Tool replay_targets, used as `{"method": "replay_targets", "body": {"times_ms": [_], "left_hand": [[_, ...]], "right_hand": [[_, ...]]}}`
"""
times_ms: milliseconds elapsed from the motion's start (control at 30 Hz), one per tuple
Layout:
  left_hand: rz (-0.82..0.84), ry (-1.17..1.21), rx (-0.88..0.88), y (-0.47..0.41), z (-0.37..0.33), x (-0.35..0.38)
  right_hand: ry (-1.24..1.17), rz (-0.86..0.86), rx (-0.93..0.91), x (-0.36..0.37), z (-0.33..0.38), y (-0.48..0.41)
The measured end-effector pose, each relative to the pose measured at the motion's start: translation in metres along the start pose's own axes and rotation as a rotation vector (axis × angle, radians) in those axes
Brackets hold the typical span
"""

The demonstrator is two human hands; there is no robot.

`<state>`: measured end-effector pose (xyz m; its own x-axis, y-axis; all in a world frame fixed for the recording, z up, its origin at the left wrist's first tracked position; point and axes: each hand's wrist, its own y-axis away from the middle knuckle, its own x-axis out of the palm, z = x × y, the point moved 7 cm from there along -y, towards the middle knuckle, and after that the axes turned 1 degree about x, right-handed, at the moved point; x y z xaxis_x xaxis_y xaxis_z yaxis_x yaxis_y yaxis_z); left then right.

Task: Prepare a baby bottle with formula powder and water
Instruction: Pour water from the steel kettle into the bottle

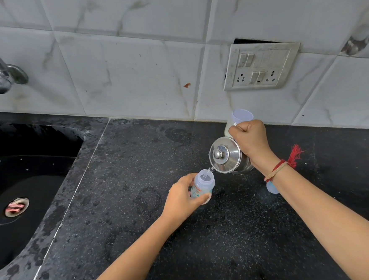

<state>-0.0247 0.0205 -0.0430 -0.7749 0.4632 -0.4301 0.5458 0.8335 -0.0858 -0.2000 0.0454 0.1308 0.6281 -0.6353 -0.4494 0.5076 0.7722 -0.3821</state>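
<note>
My left hand (184, 200) is wrapped around the baby bottle (203, 185), steadying it on the tabletop (126, 165). At two o'clock, my right hand (250, 138), fisted on the handle, tips a steel kettle (228, 157), spout over the bottle's mouth, pouring water.

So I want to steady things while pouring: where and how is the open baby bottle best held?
Hold the baby bottle around its lower body, coming from the left, as the left hand does with its fingers wrapped round it. The mouth is open at the top and the steel kettle pours in from the right, so both must stay clear.
</note>
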Motion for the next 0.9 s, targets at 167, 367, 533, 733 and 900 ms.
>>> {"method": "replay_targets", "body": {"times_ms": [167, 367, 533, 733, 900], "left_hand": [[0.004, -0.013, -0.002, -0.0013, 0.0003, 0.0009], [0.002, -0.013, -0.001, -0.0005, 0.0012, 0.0006], [0.002, -0.002, -0.005, -0.0001, 0.0006, 0.0006], [0.003, 0.002, -0.004, 0.0002, 0.0007, 0.0006], [-0.002, 0.006, -0.006, -0.0005, -0.0006, -0.0002]], "right_hand": [[0.001, 0.007, -0.01, -0.0001, 0.0003, -0.0007], [0.001, 0.013, -0.027, 0.0005, 0.0011, -0.0009], [0.007, 0.008, -0.046, 0.0002, 0.004, -0.0002], [0.008, 0.001, -0.072, -0.0006, 0.0067, 0.0009], [0.012, -0.007, -0.091, -0.0012, 0.0072, 0.0022]]}}
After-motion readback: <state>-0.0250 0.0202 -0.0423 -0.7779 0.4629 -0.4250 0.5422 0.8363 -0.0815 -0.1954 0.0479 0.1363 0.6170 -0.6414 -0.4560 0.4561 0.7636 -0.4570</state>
